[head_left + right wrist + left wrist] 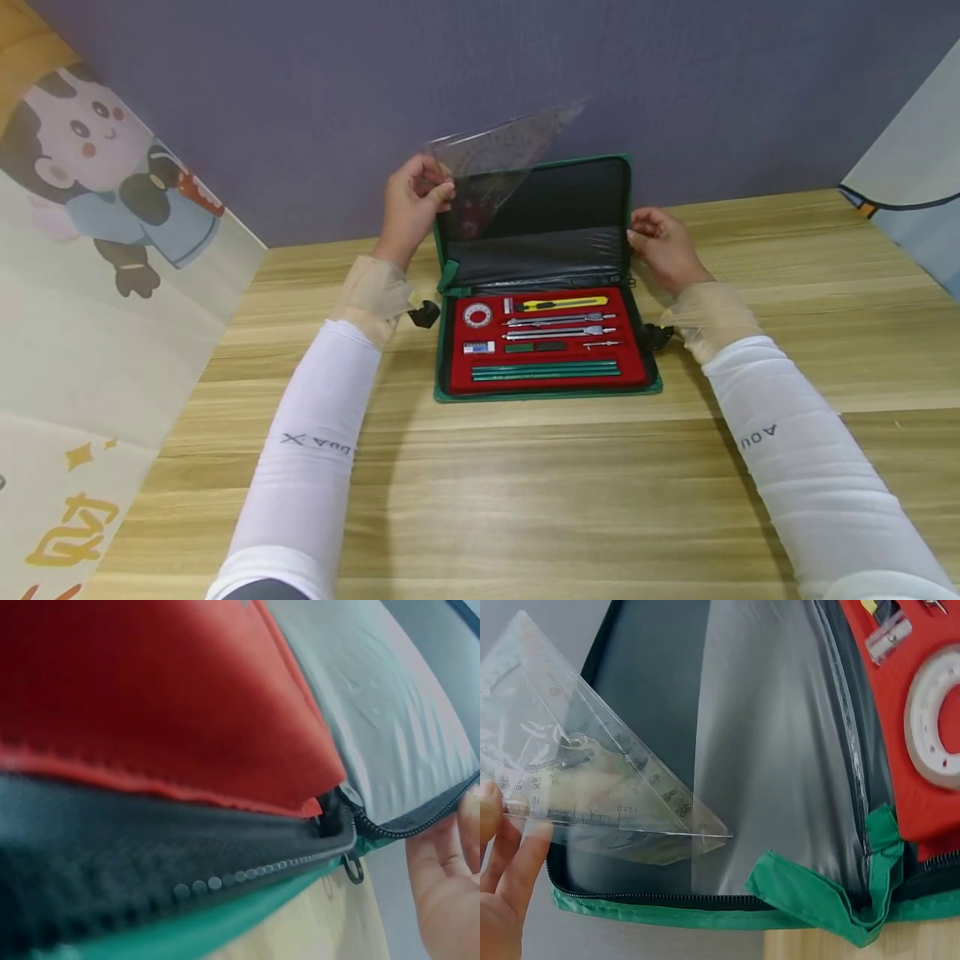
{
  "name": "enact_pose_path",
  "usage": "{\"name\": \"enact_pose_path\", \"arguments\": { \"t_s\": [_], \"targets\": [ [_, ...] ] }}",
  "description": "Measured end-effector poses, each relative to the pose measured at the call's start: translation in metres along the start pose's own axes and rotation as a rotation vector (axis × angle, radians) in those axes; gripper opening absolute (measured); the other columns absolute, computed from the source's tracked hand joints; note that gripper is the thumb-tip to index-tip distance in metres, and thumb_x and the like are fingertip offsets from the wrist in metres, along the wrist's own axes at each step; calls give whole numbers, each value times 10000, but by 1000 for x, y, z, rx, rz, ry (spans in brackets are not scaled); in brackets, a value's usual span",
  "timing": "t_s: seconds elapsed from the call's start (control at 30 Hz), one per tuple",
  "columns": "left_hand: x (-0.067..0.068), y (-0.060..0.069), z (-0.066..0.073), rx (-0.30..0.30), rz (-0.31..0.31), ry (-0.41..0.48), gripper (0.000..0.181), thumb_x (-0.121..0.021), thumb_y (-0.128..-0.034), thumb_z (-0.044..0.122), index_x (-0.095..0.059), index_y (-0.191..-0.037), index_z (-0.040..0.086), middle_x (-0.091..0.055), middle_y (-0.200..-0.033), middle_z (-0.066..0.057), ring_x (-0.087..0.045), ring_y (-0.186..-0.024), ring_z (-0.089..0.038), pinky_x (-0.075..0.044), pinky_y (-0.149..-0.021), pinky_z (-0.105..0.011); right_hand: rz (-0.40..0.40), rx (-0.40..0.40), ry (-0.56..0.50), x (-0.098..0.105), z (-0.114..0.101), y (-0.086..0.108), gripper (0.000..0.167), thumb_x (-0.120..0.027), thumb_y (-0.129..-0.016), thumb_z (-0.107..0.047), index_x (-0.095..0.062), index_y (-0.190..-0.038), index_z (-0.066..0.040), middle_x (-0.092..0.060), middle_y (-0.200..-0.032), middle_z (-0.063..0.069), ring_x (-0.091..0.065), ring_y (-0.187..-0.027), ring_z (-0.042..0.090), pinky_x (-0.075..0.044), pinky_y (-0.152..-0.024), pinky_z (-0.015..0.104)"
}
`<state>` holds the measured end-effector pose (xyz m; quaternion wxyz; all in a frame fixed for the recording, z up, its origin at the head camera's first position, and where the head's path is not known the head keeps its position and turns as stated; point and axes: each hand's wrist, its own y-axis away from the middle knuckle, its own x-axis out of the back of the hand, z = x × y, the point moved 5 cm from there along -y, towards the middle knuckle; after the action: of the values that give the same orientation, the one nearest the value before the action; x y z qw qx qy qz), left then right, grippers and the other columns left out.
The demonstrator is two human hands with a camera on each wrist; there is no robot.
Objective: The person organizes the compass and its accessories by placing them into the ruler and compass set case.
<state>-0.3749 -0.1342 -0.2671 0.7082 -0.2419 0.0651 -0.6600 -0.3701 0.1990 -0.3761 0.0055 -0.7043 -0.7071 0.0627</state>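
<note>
A clear set square (510, 146) with printed scales is pinched at one corner between thumb and fingers of my left hand (411, 204). It is raised in front of the upright lid of a green zip case (543, 196). The left wrist view shows the set square's (622, 776) pointed corner over the lid's clear pocket (780, 750). With thumb and fingers, my right hand (666, 248) grips the lid's right edge. In the right wrist view, the fingers (431, 870) lie behind that zipped edge.
The case's red tray (633, 367) holds a white ring (477, 315), a yellow cutter (566, 304), two compass-like metal tools (558, 332), an eraser (478, 347) and green pencils (546, 371). A grey wall (322, 108) rises behind the wooden table (562, 492).
</note>
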Motion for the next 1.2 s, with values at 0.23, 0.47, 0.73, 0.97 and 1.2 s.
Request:
{"name": "enact_pose_path", "arguments": {
  "t_s": [0.23,0.47,0.73,0.97,1.2],
  "targets": [
    [-10,1,11,-82,-36,-259,106,-642,-874,32,-641,-977,5,-625,-863,-99,-606,-718,-175,-530,-637,-232,-17,8,-56,2,0,1,233,-489,-912,91,-577,-908,-124,-577,-777,-63,-506,-695,50,-449,-569,153],
    [-21,6,23,-176,-94,-472,103,-620,-895,50,-662,-987,33,-637,-877,-100,-578,-727,-152,-473,-653,-220,-22,7,-48,2,-1,1,228,-489,-913,86,-576,-920,-124,-579,-780,-64,-513,-708,55,-467,-583,159],
    [-27,10,30,-204,-112,-610,94,-606,-892,17,-666,-953,55,-624,-859,-84,-573,-766,-173,-481,-705,-279,-25,4,-40,0,-3,1,225,-490,-913,86,-577,-920,-122,-570,-781,-60,-511,-697,55,-464,-572,162],
    [-34,11,29,-213,-151,-711,191,-532,-881,-26,-668,-963,81,-607,-865,-61,-538,-789,-187,-454,-723,-314,-34,4,-51,-2,-4,2,223,-496,-909,88,-580,-914,-118,-578,-785,-56,-518,-701,60,-466,-573,162],
    [-41,12,30,-226,-180,-771,192,-537,-873,-22,-661,-963,95,-594,-861,-50,-535,-805,-190,-453,-730,-329,-28,22,-39,-4,-3,1,230,-494,-908,89,-585,-909,-123,-578,-792,-54,-527,-704,56,-468,-572,161]
  ]
}}
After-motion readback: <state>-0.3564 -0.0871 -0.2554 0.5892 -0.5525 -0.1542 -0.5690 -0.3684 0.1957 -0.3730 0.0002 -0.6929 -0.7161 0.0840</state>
